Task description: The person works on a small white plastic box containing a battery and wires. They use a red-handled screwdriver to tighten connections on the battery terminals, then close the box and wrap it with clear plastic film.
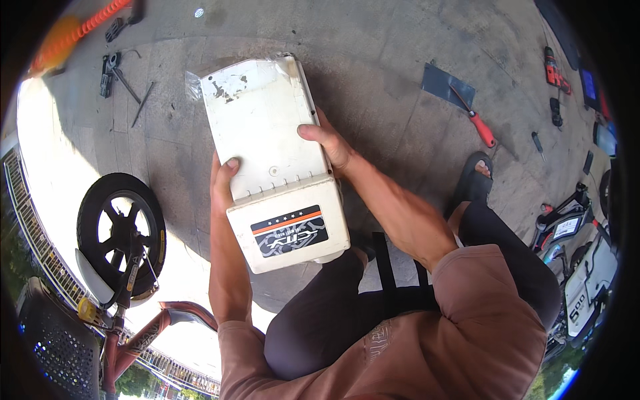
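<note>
A bulky white plastic case (257, 127) is held between my two hands, tilted, in the middle of the head view. Its top face is scuffed, with clear tape peeling at the far left corner. The near end carries a black and orange sticker (290, 231). My left hand (223, 181) is closed round the case's left side, thumb on the top face. Round the right edge grips my right hand (331, 145), its thumb also on top. The other fingers of both hands are mostly hidden by the case.
A red-handled screwdriver (482, 130) rests partly on a dark sheet (437, 81) at right. Beyond lies a red power tool (553, 72). Loose tools (119, 73) lie far left. A bicycle wheel (121, 233) stands at left, and another vehicle (587, 287) at right.
</note>
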